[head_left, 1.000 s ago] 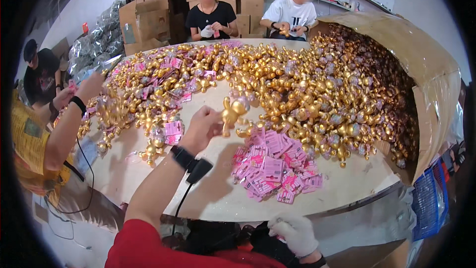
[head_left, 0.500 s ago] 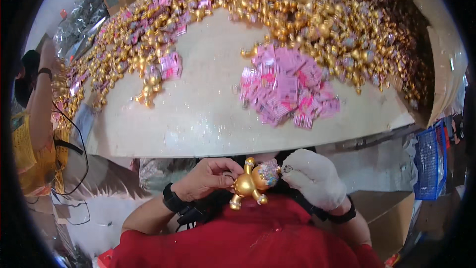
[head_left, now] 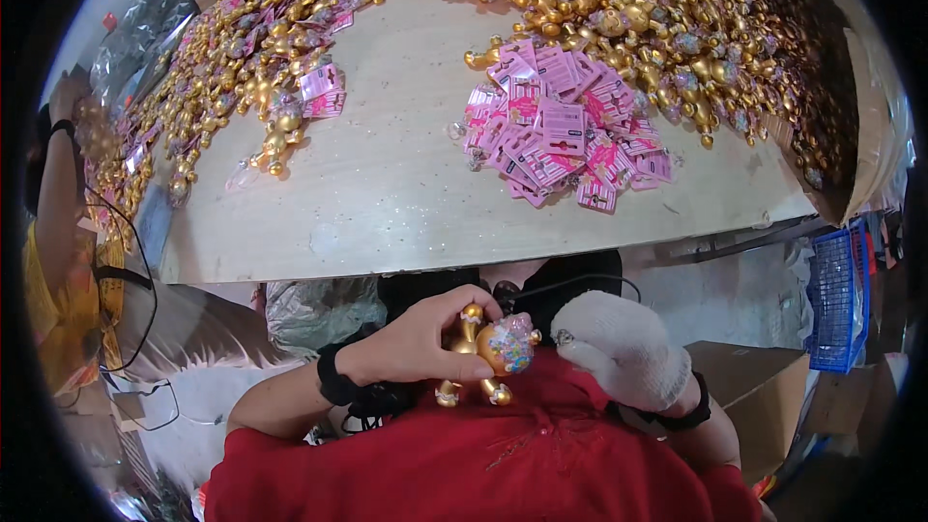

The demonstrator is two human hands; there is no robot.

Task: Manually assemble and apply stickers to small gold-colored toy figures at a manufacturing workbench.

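Observation:
My bare left hand is wrapped round a golden bear figurine in front of my red shirt. The figurine's head is turned to the right, and its top is covered in a glittery, multicoloured coating. Its stubby limbs poke out past my fingers and thumb. A white knitted glove covers my right hand, which is pinched just right of the head, apart from it. A small silvery piece, too tiny to make out fully, shows at the gloved fingertips.
On the pale table lies a heap of pink cards. Golden figurines are piled along its far side, some with cards attached. A co-worker's arm is at the left. A blue basket and a cardboard box stand right.
My left hand has shifted its hold, now wrapping the figurine's body with the thumb across it. The figurine's head has turned. My gloved hand stays close by, slightly farther from the head.

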